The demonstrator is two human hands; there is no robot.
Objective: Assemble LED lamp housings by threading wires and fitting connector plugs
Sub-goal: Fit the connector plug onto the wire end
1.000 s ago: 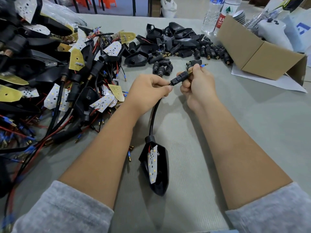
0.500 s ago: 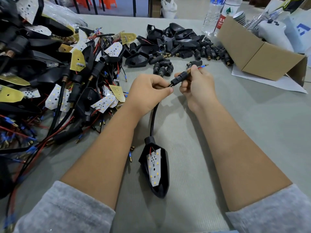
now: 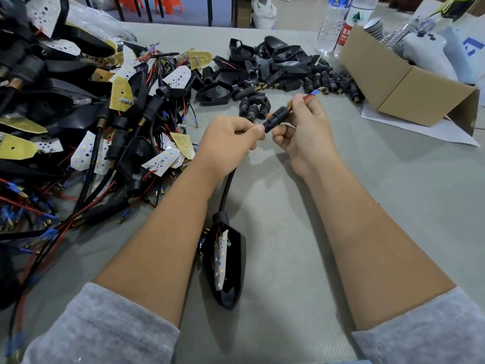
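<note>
- Black plastic connector plug (image 3: 274, 119) sits between the two hands, raised above the middle of the counter (image 3: 393, 206); its long axis runs from near-left to far-right.
- Left hand (image 3: 228, 139): fingers curled, thumb and forefinger pinching the black cable (image 3: 227, 183) at the plug's near end.
- Right hand (image 3: 301, 135): fingers curled around the plug's far end, fingertips at the brass spring collar. Red and blue wire ends (image 3: 313, 93) project beyond this hand toward the far-right corner.
- Cable hangs from the left hand toward the near edge and enters the lamp housing (image 3: 228, 264), which lies on the counter between the forearms with its LED board (image 3: 221, 261) showing.
- Governing relation, as judged: plug and cable share one axis and the right hand is nearer the plug body. Seating the plug calls for a pull along that axis while the left hand steadies the cable.
- Compared with one second ago: both hands hold the same grips. The housing has turned slightly, its board now more edge-on. The plug angle is little changed.
- Surroundings: a heap of wired housings (image 3: 78, 127) at the left edge, loose plugs (image 3: 328, 82) at the far side, a cardboard box (image 3: 399, 82) at the far-right corner.
</note>
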